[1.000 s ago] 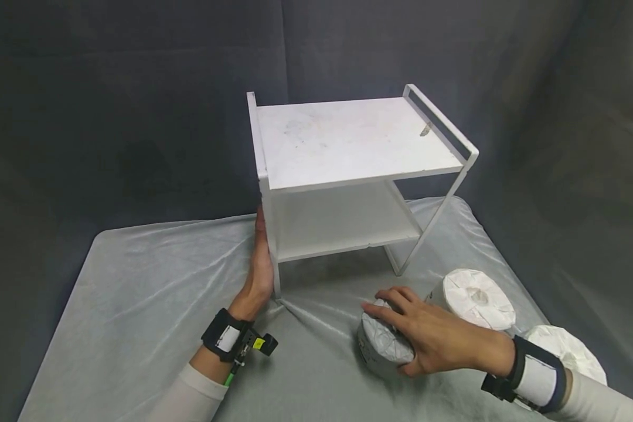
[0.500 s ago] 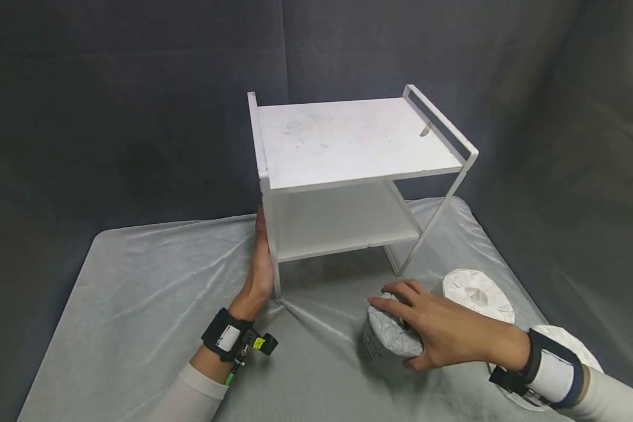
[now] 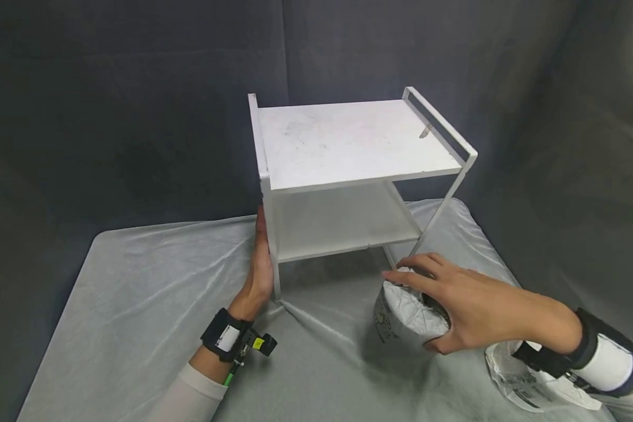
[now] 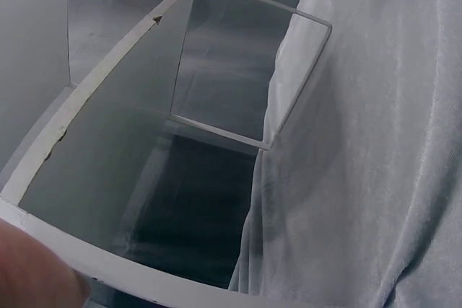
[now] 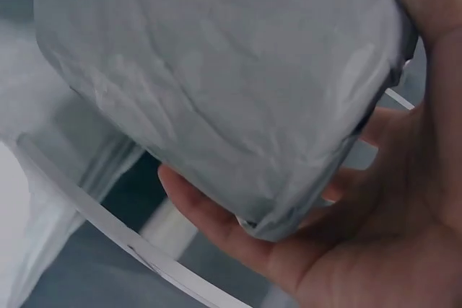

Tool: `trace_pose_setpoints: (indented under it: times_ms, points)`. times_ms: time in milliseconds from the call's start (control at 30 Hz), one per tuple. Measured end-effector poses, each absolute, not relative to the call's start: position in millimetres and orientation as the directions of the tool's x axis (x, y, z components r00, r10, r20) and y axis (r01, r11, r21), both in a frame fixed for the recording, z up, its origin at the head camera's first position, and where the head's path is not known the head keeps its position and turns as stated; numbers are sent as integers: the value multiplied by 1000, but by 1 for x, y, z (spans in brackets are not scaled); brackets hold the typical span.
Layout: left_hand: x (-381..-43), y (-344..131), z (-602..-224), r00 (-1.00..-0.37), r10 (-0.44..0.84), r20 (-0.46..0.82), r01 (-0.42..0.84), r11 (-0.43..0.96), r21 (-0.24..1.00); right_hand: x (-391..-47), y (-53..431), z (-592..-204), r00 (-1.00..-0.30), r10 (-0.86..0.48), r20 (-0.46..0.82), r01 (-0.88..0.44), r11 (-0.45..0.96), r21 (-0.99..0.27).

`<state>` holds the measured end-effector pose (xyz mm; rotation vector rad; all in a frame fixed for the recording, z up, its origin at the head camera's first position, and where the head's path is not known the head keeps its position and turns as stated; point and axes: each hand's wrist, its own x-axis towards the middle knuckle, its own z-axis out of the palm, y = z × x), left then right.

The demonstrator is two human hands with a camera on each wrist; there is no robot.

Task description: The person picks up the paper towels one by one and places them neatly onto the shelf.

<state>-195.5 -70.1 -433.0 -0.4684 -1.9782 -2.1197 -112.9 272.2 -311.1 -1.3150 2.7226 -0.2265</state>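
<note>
In the head view a white two-tier shelf (image 3: 353, 140) stands at the back of the cloth-covered table. My left hand (image 3: 261, 266) rests along the outside of its left side frame, fingers straight and pointing away. A fingertip (image 4: 36, 268) shows beside that frame (image 4: 137, 279) in the left wrist view. My right hand (image 3: 466, 302) grips a paper-wrapped toilet roll (image 3: 408, 310), thumb at the near side and fingers over the far side. The roll is tilted, in front of the shelf's right leg. Its wrinkled wrapper (image 5: 216, 91) fills much of the right wrist view.
Another wrapped toilet roll (image 3: 533, 381) stands under my right wrist, partly covered by it. The shelf's lower board (image 3: 343, 225) has a gap beneath it. Grey cloth (image 3: 137, 305) covers the table, and a dark curtain (image 3: 137, 117) hangs behind.
My right hand has moved the toilet roll up and right, toward the shelf's right leg. The forearm now hides the roll that stood behind. My left hand has stayed put.
</note>
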Motion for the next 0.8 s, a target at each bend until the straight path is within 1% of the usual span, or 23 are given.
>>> trace_pose_setpoints:
  times_ms: [300,567,800]
  points:
    - [-195,-72,-437,-931,59,361,355,-91,931,-114,270,-263,-580,-814,-33,-804,579,-138]
    - [-197,-71,-434,-926,67,372,367,-75,927,-116,266,-231,-553,-832,-47,-827,555,-86]
    - [-197,-70,-435,-926,74,370,366,-62,928,-118,262,-198,-523,-852,-31,-850,523,-58]
